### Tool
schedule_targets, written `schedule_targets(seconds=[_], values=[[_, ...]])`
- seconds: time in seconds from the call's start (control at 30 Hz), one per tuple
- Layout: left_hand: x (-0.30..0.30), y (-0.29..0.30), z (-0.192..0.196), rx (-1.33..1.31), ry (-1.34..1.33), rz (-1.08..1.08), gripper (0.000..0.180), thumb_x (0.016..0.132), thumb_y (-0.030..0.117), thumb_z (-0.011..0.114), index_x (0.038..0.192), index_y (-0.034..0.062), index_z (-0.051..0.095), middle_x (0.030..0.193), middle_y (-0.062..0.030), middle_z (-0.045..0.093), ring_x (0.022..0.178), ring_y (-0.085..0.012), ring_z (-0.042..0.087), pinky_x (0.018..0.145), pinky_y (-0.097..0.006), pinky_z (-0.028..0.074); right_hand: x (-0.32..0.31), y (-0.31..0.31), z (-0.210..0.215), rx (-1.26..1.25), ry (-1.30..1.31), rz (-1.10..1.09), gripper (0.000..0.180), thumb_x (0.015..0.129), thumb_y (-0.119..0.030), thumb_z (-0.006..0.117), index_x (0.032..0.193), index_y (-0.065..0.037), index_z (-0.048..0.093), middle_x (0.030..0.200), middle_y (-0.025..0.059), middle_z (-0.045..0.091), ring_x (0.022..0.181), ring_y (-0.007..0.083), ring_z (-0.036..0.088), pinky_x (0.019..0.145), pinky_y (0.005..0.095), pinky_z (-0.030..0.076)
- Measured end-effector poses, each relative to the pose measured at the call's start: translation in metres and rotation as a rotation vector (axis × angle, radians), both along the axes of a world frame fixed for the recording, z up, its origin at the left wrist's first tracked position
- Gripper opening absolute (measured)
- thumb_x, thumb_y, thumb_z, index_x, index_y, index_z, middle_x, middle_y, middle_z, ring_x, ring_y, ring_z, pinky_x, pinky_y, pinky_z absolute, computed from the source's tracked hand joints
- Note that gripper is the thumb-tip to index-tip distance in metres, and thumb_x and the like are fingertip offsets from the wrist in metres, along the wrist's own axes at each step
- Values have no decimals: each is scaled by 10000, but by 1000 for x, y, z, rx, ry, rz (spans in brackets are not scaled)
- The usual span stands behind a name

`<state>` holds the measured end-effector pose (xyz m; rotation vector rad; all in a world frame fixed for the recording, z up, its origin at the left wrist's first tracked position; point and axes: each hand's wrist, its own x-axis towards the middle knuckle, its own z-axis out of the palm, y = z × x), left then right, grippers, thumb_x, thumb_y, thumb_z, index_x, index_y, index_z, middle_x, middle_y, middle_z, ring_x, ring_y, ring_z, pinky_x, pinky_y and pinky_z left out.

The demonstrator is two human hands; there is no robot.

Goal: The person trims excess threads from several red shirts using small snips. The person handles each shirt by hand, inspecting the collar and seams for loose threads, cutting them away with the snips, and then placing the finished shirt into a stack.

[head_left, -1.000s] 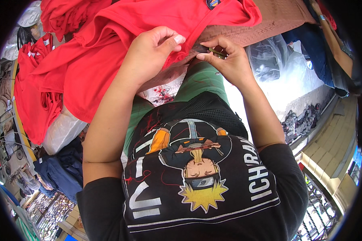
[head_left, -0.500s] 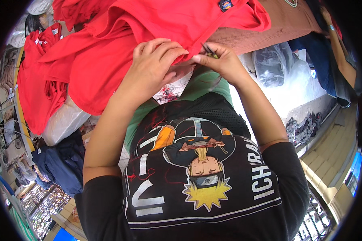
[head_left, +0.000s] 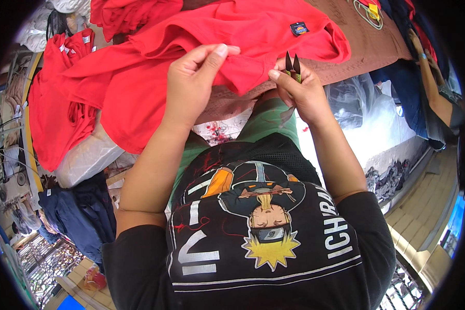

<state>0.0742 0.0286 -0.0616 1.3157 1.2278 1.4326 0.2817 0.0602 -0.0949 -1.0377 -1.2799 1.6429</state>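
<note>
So we've got a big red garment [head_left: 144, 98], soft and matte with rumpled folds, lying across the brown tabletop [head_left: 349, 62] and slumping over its near edge at the left. A small dark rectangular label [head_left: 298, 28] shows on it. The tabletop's covering looks kinda ribbed, and a thin pale cord [head_left: 369, 19] sits looped near the far right corner. Our left hand [head_left: 191, 75] is over the garment with thumb and forefinger pressed together; can't tell if any thread's between them. Our right hand [head_left: 309, 93], by the near edge, grips snips [head_left: 293, 70], greenish-handled, two slim dark blades tapering to points, slightly parted. Crinkly clear plastic [head_left: 354, 103] bunches below that edge.
</note>
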Motion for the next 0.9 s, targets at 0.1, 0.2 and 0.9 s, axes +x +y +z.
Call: schedule_targets(seconds=[0.1,0.2,0.9], values=[[-6,0,14,42,-88,50,272,971,221,548,880,6,687,958,-104,693,879,-136,620,838,-260,478,4,0,0,14,-52,-4,109,894,-119,649,955,-56,583,498,-63,405,411,29,348,403,211,238],[-36,-9,23,166,-461,-205,429,1015,304,444,732,38,626,930,-115,674,774,-151,587,831,-249,464,6,1,-1,39,-60,-7,101,896,-112,647,957,-58,586,498,-66,404,417,22,345,405,207,237],[-13,-11,33,-69,601,-91,140,833,162,695,903,41,694,818,-59,662,653,-145,649,593,-288,502,14,-8,-1,274,-252,-22,67,878,-100,674,890,-57,624,643,-96,479,546,-25,386,437,163,292]])
